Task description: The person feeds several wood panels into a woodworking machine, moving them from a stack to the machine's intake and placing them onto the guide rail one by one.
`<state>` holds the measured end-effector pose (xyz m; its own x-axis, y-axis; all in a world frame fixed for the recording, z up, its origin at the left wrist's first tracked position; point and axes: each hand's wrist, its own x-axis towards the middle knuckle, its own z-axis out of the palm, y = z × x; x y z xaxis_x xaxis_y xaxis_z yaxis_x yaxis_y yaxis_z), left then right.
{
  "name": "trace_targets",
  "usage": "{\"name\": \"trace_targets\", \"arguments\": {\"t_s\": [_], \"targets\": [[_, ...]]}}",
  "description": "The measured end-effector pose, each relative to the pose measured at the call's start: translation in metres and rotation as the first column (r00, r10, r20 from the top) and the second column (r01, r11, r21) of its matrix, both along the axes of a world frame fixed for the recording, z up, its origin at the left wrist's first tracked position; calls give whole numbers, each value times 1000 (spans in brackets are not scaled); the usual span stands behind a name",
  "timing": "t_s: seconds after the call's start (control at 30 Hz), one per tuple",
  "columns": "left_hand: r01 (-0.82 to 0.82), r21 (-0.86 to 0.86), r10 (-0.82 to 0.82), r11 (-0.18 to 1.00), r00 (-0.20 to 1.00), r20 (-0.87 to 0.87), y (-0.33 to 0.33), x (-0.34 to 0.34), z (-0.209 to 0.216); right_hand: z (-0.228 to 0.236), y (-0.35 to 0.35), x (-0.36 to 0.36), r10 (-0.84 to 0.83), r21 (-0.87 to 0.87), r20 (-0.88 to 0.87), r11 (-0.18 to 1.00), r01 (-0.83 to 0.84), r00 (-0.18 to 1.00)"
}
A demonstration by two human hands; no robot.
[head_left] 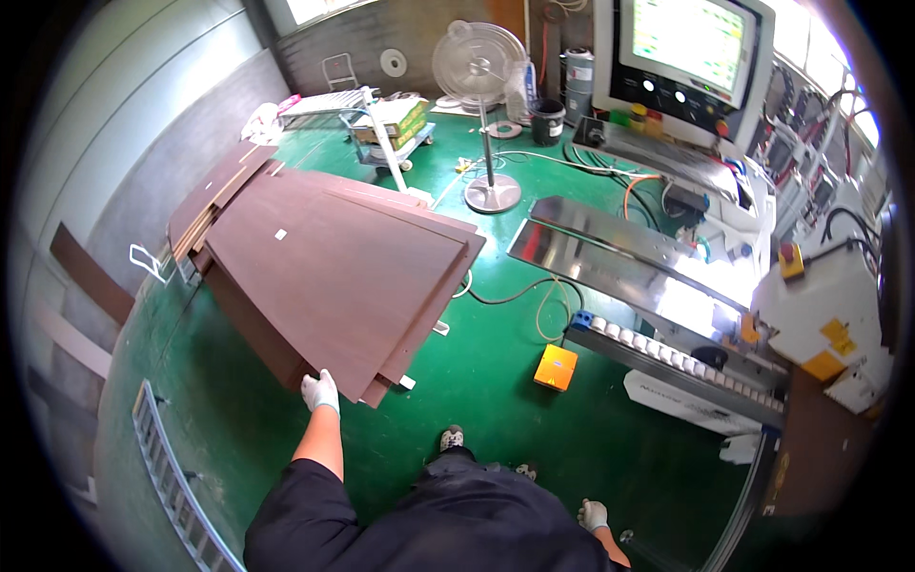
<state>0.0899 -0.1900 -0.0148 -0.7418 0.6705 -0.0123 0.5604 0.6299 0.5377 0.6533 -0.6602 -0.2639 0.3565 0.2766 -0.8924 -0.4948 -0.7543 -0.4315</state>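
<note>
My left hand [322, 391], in a white glove, is closed on the near left edge of a large brown panel [310, 262]. This panel lies on top of a stack of similar brown boards whose edges stick out unevenly below it. A small white label [280, 234] sits on its surface. My right hand [593, 515], also gloved, hangs low at my right side, away from the boards. Its fingers are curled in, and nothing shows in them.
Right of the stack stands a machine with a long metal bed [629, 257], a roller rail [667, 357] and a screen [686, 43]. An orange box [555, 368] and cables lie on the green floor. Also around: a standing fan [491, 194], a loaded cart [396, 148], a ladder [176, 477].
</note>
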Motion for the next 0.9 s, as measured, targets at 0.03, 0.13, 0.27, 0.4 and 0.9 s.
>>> {"name": "trace_targets", "arguments": {"t_s": [0.03, 0.13, 0.27, 0.4, 0.9], "targets": [[-92, 24, 84, 995, 970, 228, -7, -34, -20, 15, 28, 8, 68, -15, 56, 998, -67, 996], [-14, -58, 54, 998, 623, 780, -7, -15, -65, 34, 78, 27, 21, -28, 137, 999, -17, 990], [-60, 115, -24, 992, 788, 616, -8, -11, -101, 53, 176, 24, -91, 314, 141, 948, 43, 986], [261, -218, -45, 941, 731, 681, 0, -8, -53, 78, 243, -11, 75, 310, 262, 938, -157, 962], [297, -98, -47, 950, 446, 894, -46, -49, -19, 8, 189, -121, 601, 89, 149, 782, -616, 785]]}}
